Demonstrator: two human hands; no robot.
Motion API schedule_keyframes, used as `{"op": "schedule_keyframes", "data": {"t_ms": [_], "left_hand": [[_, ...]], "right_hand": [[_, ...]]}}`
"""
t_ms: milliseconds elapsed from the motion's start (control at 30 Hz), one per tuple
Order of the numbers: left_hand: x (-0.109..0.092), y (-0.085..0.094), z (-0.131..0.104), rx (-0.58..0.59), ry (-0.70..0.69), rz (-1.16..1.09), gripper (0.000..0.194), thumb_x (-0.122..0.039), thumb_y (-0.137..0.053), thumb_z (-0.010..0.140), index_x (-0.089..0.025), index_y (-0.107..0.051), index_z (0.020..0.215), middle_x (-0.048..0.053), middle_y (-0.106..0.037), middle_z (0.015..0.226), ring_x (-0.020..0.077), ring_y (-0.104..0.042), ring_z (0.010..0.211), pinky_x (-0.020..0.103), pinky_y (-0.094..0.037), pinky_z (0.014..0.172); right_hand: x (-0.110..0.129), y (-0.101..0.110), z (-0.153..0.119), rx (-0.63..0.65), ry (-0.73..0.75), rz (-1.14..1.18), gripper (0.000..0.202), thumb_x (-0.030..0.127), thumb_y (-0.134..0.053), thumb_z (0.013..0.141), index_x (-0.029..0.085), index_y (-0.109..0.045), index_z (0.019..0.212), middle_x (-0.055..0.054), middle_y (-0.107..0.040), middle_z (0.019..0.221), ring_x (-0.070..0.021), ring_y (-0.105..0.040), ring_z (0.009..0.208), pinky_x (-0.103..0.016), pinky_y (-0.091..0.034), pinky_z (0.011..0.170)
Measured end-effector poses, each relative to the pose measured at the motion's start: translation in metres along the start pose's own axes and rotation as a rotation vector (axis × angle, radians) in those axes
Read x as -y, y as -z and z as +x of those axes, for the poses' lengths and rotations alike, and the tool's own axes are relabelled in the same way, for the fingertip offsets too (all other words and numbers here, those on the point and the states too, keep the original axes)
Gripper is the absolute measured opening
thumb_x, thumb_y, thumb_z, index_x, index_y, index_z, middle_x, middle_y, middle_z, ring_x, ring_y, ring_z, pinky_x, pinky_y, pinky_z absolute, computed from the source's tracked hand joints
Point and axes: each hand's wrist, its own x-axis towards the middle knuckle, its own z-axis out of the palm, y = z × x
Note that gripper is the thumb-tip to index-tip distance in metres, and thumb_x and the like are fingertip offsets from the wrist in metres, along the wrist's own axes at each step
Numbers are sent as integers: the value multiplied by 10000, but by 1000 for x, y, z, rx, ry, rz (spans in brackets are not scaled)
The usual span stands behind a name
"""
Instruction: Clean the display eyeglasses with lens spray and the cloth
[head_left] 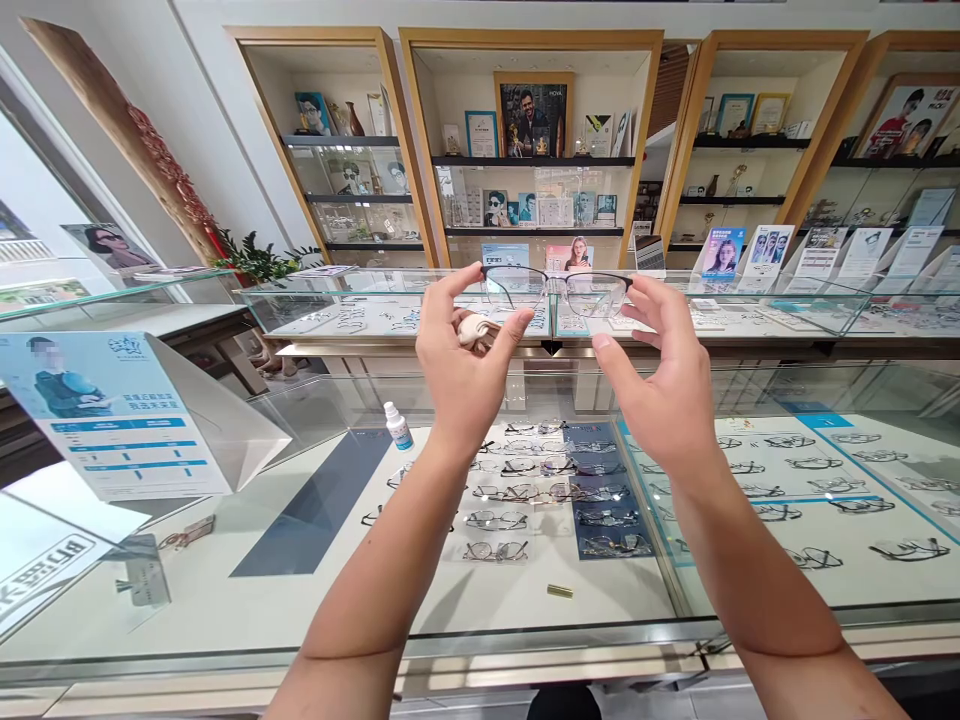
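A pair of eyeglasses [517, 287] with a dark upper rim and clear lenses is held up at arm's length, level, above the glass counter. My left hand [466, 365] pinches its left end with the fingers, while a crumpled cream cloth [478, 329] is tucked in the same palm. At the other end, my right hand [666, 375] grips the dark corner by its fingertips, with the thumb lower and apart from the lens. Below my arms, rows of spectacle frames [496, 520] lie in the glass display case.
A small white spray bottle [399, 428] stands on the counter to the left. Nearer the left edge is a folded blue-and-white sign [112, 415]. A second glass display counter [352, 318] runs across behind, with wooden-framed shelves [532, 160] along the wall.
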Motion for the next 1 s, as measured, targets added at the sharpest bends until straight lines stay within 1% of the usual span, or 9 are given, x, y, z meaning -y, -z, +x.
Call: {"op": "schedule_keyframes", "data": {"t_ms": [100,233,300,433,567,667,800,1000], "left_hand": [[-3,-1,-2,5,-6,19,590,-593,-813,957,-268,-636,1417,104,-689,1389,265,-708,1207,425,-611,996],[-3,-4,-5,1,-12,45,628,-604,-800,961,-261,-594,1445,113,-672,1403,280,-691,1258,434,-614,995],[-2,-4,-7,-10,-7,53,662,-613,-804,952,-261,-573,1463,118,-664,1412,283,-692,1243,442,-618,977],[-2,-5,-9,-25,5,53,695,-616,-817,937,-279,-555,1486,117,-658,1428,269,-712,1143,460,-624,946],[-3,-6,-9,-36,-12,57,693,-628,-818,934,-289,-555,1478,113,-659,1423,273,-711,1160,457,-626,935],[-6,-7,-8,-66,-29,43,673,-634,-825,927,-284,-574,1444,114,-672,1394,277,-712,1168,454,-630,924],[-7,-7,-7,-121,-56,43,652,-642,-852,900,-270,-609,1378,114,-689,1348,286,-700,1221,433,-633,912],[-5,-9,-7,-144,-58,24,647,-618,-865,905,-271,-600,1382,103,-676,1367,272,-701,1230,404,-630,879]], "right_hand": [[-1,-1,0,-2,15,-21,600,373,-680,1012,375,-499,1584,-89,-618,1595,-359,-666,1405,-647,-574,1191],[-3,-5,0,-4,45,-31,639,402,-670,1022,373,-441,1618,-98,-585,1629,-378,-617,1470,-635,-592,1168],[-3,-7,0,-7,55,-35,653,399,-671,1020,365,-424,1624,-104,-579,1630,-383,-605,1486,-629,-602,1154],[-3,-9,-1,-12,58,-37,666,394,-663,1022,348,-406,1635,-119,-563,1639,-385,-593,1499,-628,-602,1153],[-1,-9,-1,-19,58,-27,689,430,-651,1029,354,-381,1658,-124,-529,1671,-394,-554,1538,-652,-565,1192],[1,-9,-1,-18,47,6,685,432,-659,1026,366,-391,1653,-118,-518,1683,-398,-536,1555,-662,-551,1207],[6,-9,-1,-30,42,33,655,397,-673,1014,365,-433,1623,-113,-542,1661,-396,-550,1541,-671,-573,1185],[11,-9,-1,-47,73,14,653,378,-662,1012,380,-434,1624,-105,-535,1660,-393,-548,1542,-679,-588,1167]]}}
